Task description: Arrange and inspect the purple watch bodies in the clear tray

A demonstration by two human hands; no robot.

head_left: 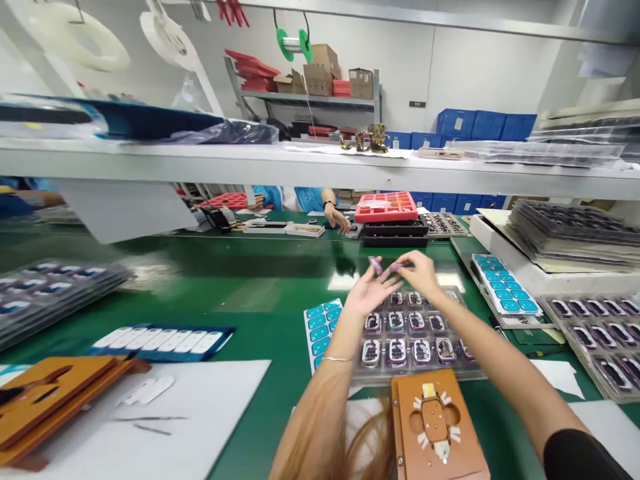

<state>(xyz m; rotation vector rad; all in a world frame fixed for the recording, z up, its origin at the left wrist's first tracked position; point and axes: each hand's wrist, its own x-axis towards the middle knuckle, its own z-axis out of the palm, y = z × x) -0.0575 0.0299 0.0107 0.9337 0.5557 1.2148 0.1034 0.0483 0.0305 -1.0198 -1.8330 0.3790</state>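
While both my hands are raised at the far side of the clear tray, I record the following. My right hand is closed to a fingertip pinch on a small purple piece, the remaining fingers bent. My left hand is palm up, fingers loosely spread, with a purple part at the thumb and forefinger; it appears gripped, though the contact is not clear. The two lie near each other above the green bench. I judge both light and fairly stiff, probably smooth enough to slip, and liable to scratch. Hold is best taken at the outer edges, with light fingertip pressure. Purple-edged units sit in the tray's pockets; the orange fixture lies at its near side.
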